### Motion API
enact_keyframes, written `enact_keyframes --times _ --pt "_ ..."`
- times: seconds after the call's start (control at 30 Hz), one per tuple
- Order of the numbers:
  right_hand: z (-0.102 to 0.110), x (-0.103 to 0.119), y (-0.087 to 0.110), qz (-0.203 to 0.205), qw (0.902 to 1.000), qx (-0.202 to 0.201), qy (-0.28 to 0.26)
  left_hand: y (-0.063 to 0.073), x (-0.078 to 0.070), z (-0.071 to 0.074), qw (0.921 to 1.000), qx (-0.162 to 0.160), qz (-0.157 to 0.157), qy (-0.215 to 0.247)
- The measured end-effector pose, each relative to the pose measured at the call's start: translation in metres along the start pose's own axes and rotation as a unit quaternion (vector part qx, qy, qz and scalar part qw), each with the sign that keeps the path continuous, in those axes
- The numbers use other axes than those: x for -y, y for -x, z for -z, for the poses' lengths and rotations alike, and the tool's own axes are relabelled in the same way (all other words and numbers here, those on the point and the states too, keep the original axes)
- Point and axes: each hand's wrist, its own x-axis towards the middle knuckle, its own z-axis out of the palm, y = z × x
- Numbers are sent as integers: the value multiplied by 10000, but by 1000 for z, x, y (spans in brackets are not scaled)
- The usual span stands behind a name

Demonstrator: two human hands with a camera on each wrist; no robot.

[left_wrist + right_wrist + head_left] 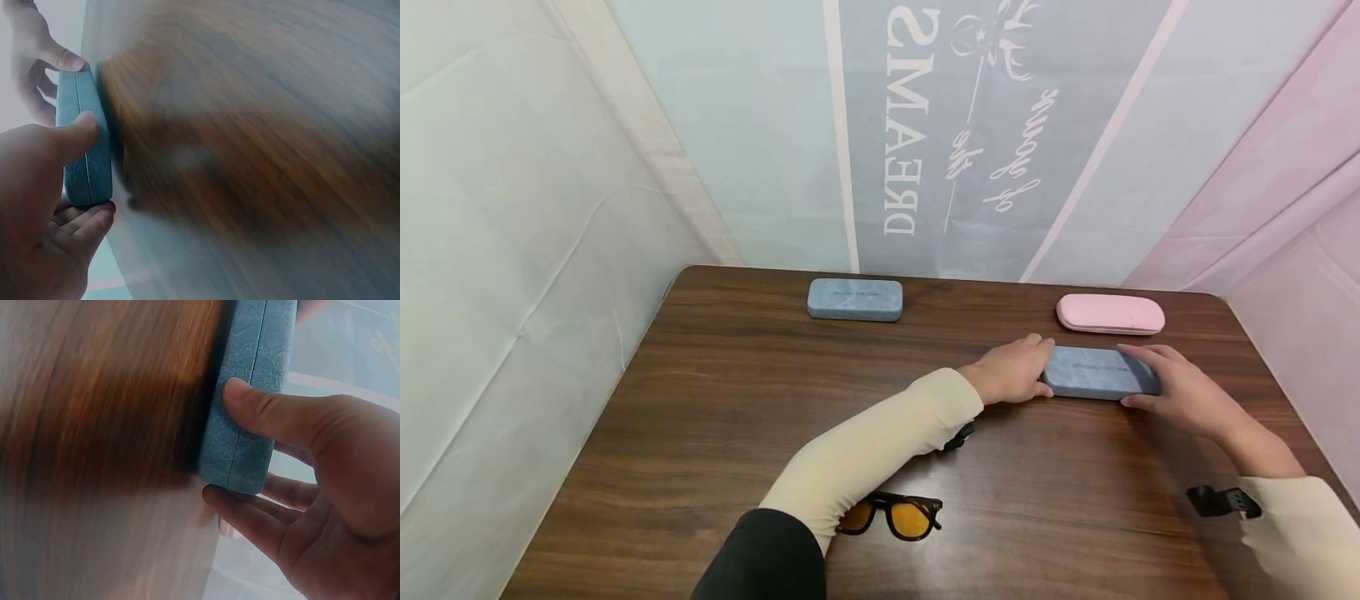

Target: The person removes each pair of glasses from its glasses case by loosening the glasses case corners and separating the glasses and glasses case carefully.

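Left hand (1011, 371) and right hand (1180, 392) pinch opposite ends of the blue-grey glasses case (1101, 372), thumbs at the seam. Likely rigid, light, textured; end grip suits.

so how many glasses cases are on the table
3: a blue-grey case at the far left edge, a pink case far right, and another blue-grey case gripped between both hands just before it.
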Motion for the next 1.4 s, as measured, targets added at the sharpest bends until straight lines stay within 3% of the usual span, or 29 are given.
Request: enact_keyframes --times 0.77,1.4 --pt "-15 33 -8 177 9998 -86 35 25 29 -1 9996 -116 -247 -16" --pt "-20 64 -21 217 9996 -19 185 44 54 6 9997 54 -222 9"
